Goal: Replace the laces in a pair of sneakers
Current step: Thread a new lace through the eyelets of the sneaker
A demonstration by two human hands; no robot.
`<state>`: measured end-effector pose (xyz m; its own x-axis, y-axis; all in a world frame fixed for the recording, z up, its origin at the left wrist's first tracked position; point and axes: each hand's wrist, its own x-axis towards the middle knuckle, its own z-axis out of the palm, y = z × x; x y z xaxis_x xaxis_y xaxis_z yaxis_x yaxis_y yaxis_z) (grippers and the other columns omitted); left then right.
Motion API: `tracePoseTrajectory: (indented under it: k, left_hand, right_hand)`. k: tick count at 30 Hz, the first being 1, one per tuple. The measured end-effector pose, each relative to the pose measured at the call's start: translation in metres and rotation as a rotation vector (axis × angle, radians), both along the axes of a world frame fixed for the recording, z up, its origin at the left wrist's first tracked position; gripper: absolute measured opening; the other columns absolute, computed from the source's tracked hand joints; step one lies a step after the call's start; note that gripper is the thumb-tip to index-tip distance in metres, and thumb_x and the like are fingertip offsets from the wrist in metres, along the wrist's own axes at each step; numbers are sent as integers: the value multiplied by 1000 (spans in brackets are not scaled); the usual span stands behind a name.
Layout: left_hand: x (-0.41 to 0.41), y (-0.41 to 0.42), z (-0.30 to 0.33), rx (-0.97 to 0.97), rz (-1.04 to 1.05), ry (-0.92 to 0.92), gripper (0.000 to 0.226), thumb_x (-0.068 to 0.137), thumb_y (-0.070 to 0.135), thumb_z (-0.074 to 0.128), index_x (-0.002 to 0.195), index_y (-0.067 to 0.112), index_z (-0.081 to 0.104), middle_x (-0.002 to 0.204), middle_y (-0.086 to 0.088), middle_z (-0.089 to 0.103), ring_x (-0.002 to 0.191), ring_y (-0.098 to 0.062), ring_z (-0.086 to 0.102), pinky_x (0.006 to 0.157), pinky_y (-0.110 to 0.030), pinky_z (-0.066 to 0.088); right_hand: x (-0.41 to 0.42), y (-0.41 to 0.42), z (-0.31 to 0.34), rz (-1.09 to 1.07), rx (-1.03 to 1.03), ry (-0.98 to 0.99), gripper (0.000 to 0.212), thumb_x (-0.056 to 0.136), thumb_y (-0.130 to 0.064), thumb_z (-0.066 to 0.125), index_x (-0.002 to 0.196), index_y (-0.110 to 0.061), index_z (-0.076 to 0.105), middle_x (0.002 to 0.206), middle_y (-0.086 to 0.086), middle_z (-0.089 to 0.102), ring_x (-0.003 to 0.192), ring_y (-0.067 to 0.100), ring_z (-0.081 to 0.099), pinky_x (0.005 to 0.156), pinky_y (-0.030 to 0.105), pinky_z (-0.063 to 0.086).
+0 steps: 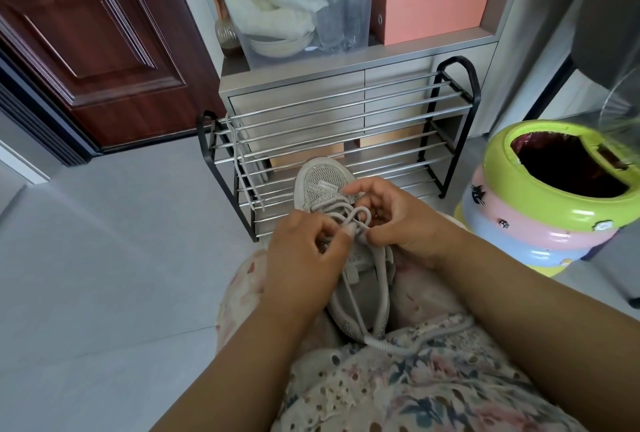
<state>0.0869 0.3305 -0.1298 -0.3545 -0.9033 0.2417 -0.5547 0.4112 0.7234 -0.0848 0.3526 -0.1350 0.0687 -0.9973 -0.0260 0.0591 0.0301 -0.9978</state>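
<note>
A grey mesh sneaker (pixel 320 185) lies on my lap, toe pointing away from me. A thick grey lace (pixel 353 215) is threaded through its eyelets and forms a loop over the tongue. My left hand (pixel 304 251) pinches the lace at the left of the loop. My right hand (pixel 401 220) pinches it from the right, fingers curled above the eyelets. The lace's loose ends (pixel 398 345) trail down over my floral skirt. Another grey lace (pixel 239 157) hangs from the left end of the shoe rack.
A black and chrome shoe rack (pixel 346 140) stands just beyond the sneaker, against a grey cabinet (pixel 294 85) carrying a clear storage bin and orange boxes. A green, pink and blue waste bin (pixel 550 206) sits at the right. A dark red door (pixel 86 33) is at the left.
</note>
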Motion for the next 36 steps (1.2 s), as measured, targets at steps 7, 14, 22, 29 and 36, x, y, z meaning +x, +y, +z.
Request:
tracePoseTrajectory:
  k: [7, 14, 22, 29, 36]
  left_hand:
    - [0, 1, -4, -33, -66, -72, 10, 77, 40, 67, 76, 30, 65, 87, 13, 48, 87, -14, 51, 76, -33, 47]
    - [1, 1, 3, 86, -8, 300, 23, 80, 30, 56, 60, 26, 47, 75, 7, 47, 70, -2, 46, 65, -12, 36]
    - [7, -2, -1, 95, -73, 191, 31, 66, 40, 64, 63, 16, 45, 72, 2, 47, 65, -9, 44, 60, -20, 37]
    - [9, 3, 7, 41, 9, 43, 12, 60, 21, 62, 67, 20, 53, 60, 3, 54, 57, -11, 49, 50, -22, 40]
    - [22, -1, 12, 150, 152, 152, 14, 56, 25, 60, 69, 19, 59, 62, 2, 58, 53, -14, 51, 56, -48, 54]
  right_hand:
    - [0, 1, 2, 0, -4, 20, 72, 47, -10, 75, 115, -19, 53, 89, 7, 54, 82, 20, 50, 68, 24, 44]
    - [-2, -1, -1, 21, -6, 13, 61, 58, 7, 64, 113, -16, 55, 77, -1, 55, 72, 15, 49, 63, 23, 42]
    - [1, 0, 0, -46, -28, 124, 53, 57, -1, 60, 107, -18, 57, 81, 5, 50, 75, 20, 47, 65, 28, 41]
    - [-1, 1, 3, -104, -101, 370, 44, 59, -10, 57, 103, -17, 57, 57, -7, 46, 52, 9, 41, 54, 22, 35]
    - [-10, 1, 4, -152, -95, 422, 39, 59, -11, 59, 98, -14, 57, 51, -9, 51, 47, 4, 41, 53, 16, 36]
